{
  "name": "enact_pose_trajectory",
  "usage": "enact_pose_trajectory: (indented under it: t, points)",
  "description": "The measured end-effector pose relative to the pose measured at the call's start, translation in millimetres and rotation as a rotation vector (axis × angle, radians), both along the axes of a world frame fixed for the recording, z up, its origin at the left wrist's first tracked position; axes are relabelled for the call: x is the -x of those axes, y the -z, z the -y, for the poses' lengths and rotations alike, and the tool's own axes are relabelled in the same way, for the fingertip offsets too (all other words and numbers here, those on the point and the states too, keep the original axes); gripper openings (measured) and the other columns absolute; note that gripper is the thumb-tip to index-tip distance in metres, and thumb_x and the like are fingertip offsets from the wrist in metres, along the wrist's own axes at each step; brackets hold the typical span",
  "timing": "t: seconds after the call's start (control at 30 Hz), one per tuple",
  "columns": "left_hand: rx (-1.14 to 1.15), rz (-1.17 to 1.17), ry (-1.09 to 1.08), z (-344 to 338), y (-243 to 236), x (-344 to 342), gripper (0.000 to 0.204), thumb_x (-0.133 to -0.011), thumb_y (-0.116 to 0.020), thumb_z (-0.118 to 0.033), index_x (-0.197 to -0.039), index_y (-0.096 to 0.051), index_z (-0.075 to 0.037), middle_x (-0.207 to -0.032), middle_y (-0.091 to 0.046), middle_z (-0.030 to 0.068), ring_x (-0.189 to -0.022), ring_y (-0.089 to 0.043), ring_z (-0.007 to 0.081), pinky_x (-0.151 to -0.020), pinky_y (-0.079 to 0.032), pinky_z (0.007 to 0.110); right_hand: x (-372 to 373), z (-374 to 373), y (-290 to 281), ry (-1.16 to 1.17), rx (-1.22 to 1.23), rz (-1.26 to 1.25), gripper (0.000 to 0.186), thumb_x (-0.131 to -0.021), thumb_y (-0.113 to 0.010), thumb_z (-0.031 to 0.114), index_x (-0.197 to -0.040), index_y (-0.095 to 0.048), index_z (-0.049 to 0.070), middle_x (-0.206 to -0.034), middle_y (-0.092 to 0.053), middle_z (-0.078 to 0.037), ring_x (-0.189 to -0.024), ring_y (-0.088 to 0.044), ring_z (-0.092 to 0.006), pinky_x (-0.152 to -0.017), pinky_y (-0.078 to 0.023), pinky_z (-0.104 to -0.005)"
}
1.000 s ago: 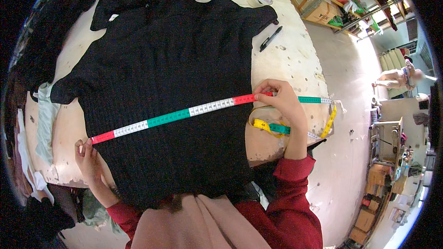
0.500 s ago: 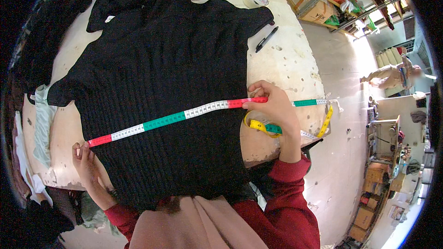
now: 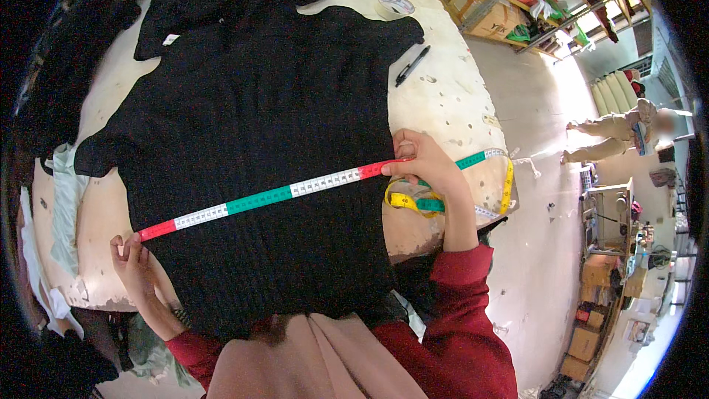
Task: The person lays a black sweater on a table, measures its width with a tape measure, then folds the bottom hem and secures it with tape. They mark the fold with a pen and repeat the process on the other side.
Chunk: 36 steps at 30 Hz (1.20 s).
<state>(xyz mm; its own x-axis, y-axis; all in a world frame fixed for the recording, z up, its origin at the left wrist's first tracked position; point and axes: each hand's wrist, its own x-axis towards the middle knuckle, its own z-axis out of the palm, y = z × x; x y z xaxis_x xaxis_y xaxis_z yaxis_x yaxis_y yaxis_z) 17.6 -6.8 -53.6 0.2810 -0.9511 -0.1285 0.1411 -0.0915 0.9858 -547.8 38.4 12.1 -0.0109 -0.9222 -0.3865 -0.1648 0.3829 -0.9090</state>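
Black knit sweater [image 3: 258,140] lies flat on the pale worktable [image 3: 450,96], a striped measuring tape [image 3: 273,196] stretched taut across it. Left hand [image 3: 133,266] pinches the tape's red end at the sweater's left edge; right hand [image 3: 428,166] presses its fingertips onto the tape at the right edge, slack coiled just beside it.
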Motion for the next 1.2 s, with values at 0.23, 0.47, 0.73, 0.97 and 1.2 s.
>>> enact_pose_trajectory:
  t: [0.23,0.47,0.73,0.97,1.2]
  points:
    - [-0.066,0.018,-0.009,3.0,-1.7,-4.2,0.027,-0.092,-0.062,0.0,-0.105,-0.043,-0.014,-0.082,-0.061,0.002,-0.068,-0.049,0.005,-0.058,-0.037,0.018,21.4,-2.7,8.8,-0.01,-0.041,0.238,0.029,-0.076,-0.073,0.001,-0.093,-0.049,0.005,-0.07,-0.053,0.001,-0.052,-0.046,-0.0055,-0.044,-0.033,-0.0199]
    - [-0.089,0.068,-0.034,4.7,-2.2,-6.0,0.025,-0.092,-0.064,-0.003,-0.102,-0.045,-0.015,-0.091,-0.062,-0.0001,-0.072,-0.052,0.0037,-0.061,-0.04,0.018,15.5,-4.7,4.0,-0.001,-0.053,0.162,0.023,-0.079,-0.063,-0.003,-0.091,-0.046,0.007,-0.064,-0.05,0.003,-0.052,-0.044,-0.0035,-0.044,-0.031,-0.0192]
    - [-0.066,0.059,0.066,5.6,0.8,-16.2,0.025,-0.092,-0.063,-0.001,-0.101,-0.045,-0.016,-0.093,-0.061,0.0003,-0.075,-0.054,0.0042,-0.063,-0.04,0.018,22.1,-5.1,10.8,-0.015,-0.043,0.189,0.023,-0.079,-0.062,-0.002,-0.095,-0.047,0.003,-0.062,-0.05,0.002,-0.049,-0.044,-0.0048,-0.043,-0.03,-0.0202]
    - [-0.041,0.025,-0.006,-1.5,-3.1,-2.4,0.028,-0.09,-0.065,0.0,-0.101,-0.046,-0.017,-0.093,-0.059,-0.0009,-0.082,-0.056,0.0063,-0.065,-0.041,0.019,23.5,0.2,17.3,-0.077,0.047,0.168,0.028,-0.078,-0.062,0.0,-0.103,-0.051,-0.001,-0.061,-0.05,0.001,-0.047,-0.042,-0.0061,-0.042,-0.031,-0.0227]
    - [-0.01,0.072,-0.075,-5.3,-18.1,26.1,0.028,-0.09,-0.065,-0.003,-0.114,-0.053,-0.011,-0.094,-0.062,0.0019,-0.082,-0.057,0.0065,-0.066,-0.043,0.019,11.4,-4.7,9.3,0.032,0.022,0.01,0.034,-0.082,-0.062,0.0,-0.114,-0.052,0.005,-0.071,-0.059,-0.001,-0.052,-0.047,-0.0043,-0.042,-0.033,-0.0213]
